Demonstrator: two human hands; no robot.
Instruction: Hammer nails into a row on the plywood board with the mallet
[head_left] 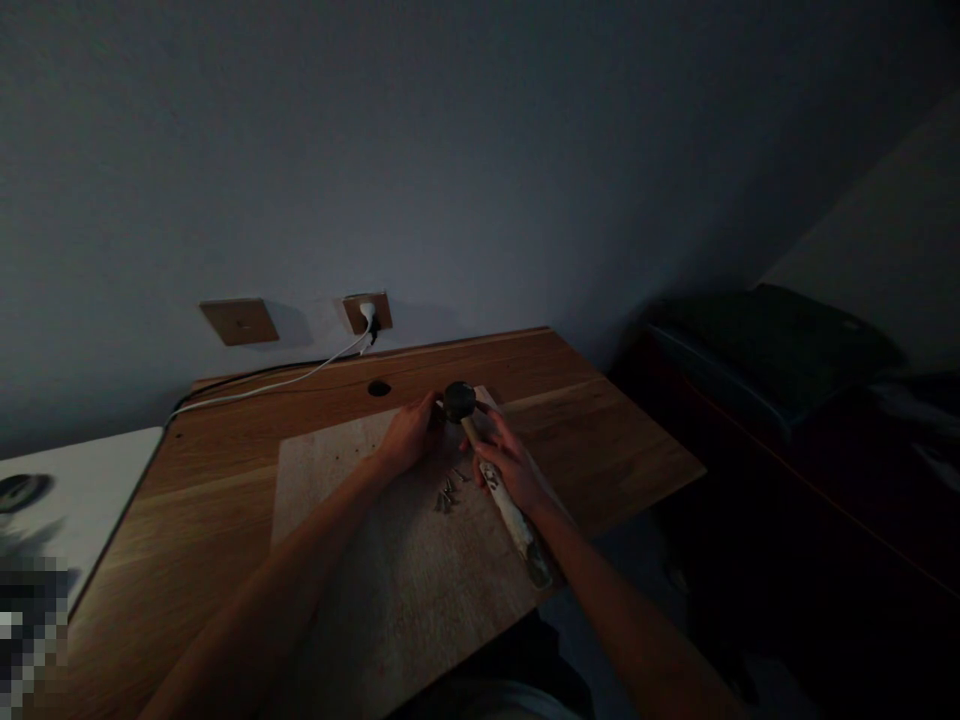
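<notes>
My right hand (506,455) is closed round the handle of a hammer (459,400), gripping it close to the dark, round head. The pale, worn handle slants down to the board's near right edge. Just left of the hammer head is my left hand (409,435), its fingers drawn together; what they hold, if anything, is hidden. Under both hands lies a wooden board (405,590). Several screws (448,495) sit in a loose pile on it between my wrists. Small dark spots mark the board's far left part.
The board rests on a wooden desk (630,440) with a round cable hole (379,388) near the wall. A white cable (285,382) runs from a wall socket (367,313) along the desk's back. At left is a white surface (90,470).
</notes>
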